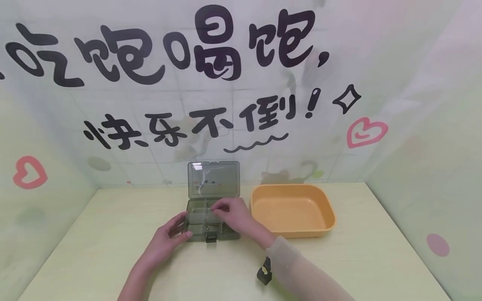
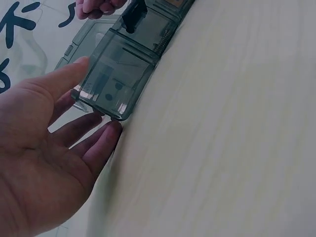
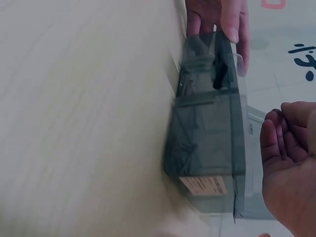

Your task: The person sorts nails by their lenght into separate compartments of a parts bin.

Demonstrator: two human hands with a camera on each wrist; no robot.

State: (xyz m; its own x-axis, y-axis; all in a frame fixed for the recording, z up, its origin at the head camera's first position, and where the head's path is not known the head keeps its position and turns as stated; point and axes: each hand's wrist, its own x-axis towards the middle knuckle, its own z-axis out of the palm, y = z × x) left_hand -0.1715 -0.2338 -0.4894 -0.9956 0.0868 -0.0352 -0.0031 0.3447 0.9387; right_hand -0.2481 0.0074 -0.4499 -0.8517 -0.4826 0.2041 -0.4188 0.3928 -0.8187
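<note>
A smoky clear compartment box [image 1: 195,231] stands on the table with its lid [image 1: 213,180] raised at the back and a dark latch [image 1: 211,238] at the front. My left hand [image 1: 163,242] holds its left end, thumb at the near corner and fingers along the side; the left wrist view shows the thumb [image 2: 74,73] at the box's edge. Over the middle dividers is my right hand [image 1: 235,215], thumb and fingertips drawn together. In the right wrist view those fingers [image 3: 270,140] curl above the box, and nothing shows between them. Small metal parts [image 2: 162,43] lie in one compartment.
An orange tray [image 1: 293,211] sits just right of the box, close to my right forearm. The lettered wall [image 1: 169,163] rises right behind the lid, with side walls left and right. A printed label [image 3: 203,185] is on the box's side.
</note>
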